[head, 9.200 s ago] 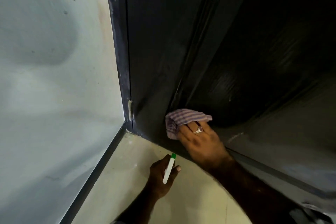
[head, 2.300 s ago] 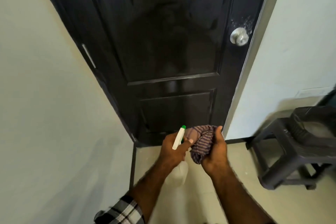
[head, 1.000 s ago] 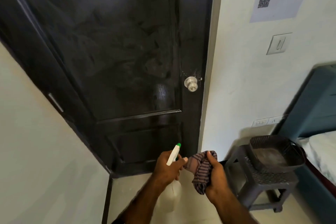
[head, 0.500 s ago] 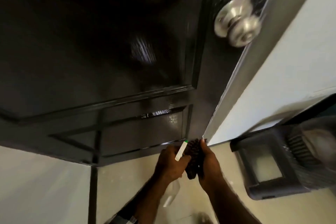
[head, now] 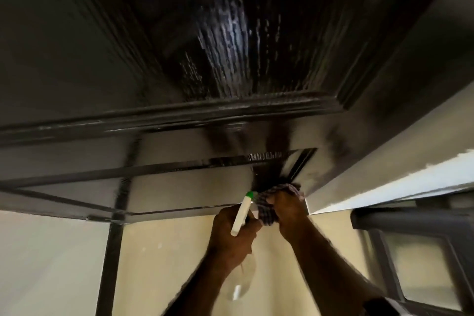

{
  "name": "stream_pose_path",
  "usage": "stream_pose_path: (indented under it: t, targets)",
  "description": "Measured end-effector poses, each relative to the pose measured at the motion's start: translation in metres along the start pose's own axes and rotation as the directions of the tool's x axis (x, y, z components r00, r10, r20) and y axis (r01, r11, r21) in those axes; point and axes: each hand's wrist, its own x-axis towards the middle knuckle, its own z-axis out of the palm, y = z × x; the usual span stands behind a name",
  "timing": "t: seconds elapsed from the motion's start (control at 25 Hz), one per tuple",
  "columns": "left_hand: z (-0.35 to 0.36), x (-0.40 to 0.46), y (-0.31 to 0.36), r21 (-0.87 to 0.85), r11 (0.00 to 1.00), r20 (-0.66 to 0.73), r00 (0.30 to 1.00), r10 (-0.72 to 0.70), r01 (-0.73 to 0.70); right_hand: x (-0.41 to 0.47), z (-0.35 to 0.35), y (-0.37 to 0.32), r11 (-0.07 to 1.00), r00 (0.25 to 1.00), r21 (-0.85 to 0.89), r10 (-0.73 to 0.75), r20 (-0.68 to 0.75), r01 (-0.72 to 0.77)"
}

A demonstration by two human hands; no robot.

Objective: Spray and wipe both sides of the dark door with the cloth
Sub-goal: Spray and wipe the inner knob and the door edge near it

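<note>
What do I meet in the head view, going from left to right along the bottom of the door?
dark door frame strip → left hand → spray bottle → striped cloth → right hand → white wall → dark stool

Glossy black door (streaked white), striped purple-grey cloth, white sprayer, green nozzle
</note>
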Motion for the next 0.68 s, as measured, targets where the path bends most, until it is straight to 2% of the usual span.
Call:
stream_pose_path:
  t: [0.12,0.28,0.32,0.4,0.48,0.56,0.64,0.68]
  targets:
    - [-0.007,0.004,0.016,0.006,0.998,0.014,0.998,0.061,-0.061,-0.029,0.001,-0.027,0.999,0.999,-0.04,-0.033,0.002,0.033]
    - [-0.011,0.002,0.058,0.029,0.982,0.089,0.979,0.183,-0.187,-0.109,-0.01,-0.066,0.952,0.95,-0.032,-0.305,-0.065,0.304]
    - [-0.012,0.002,0.064,0.032,0.975,0.094,0.972,0.214,-0.218,-0.122,-0.01,-0.07,0.945,0.943,-0.051,-0.325,-0.072,0.322]
    - [-0.015,0.002,0.069,0.041,0.972,0.073,0.971,0.229,-0.232,-0.098,-0.006,-0.061,0.95,0.953,-0.091,-0.303,-0.025,0.3]
    - [-0.021,-0.002,0.065,0.063,0.976,0.036,0.978,0.205,-0.207,-0.059,0.001,-0.044,0.968,0.988,-0.203,-0.154,-0.009,0.149]
    - [-0.028,-0.009,0.057,0.096,0.971,0.035,0.976,0.215,-0.217,0.001,-0.007,-0.013,0.962,0.997,-0.261,-0.083,0.004,0.081]
    - [-0.035,-0.017,0.05,0.085,0.972,0.029,0.976,0.215,-0.217,0.028,-0.005,-0.008,0.976,0.999,-0.211,-0.046,-0.012,0.042]
    - [-0.037,-0.023,0.05,0.054,0.976,0.018,0.978,0.209,-0.21,0.005,-0.002,-0.022,0.977,0.997,-0.203,-0.074,-0.008,0.071]
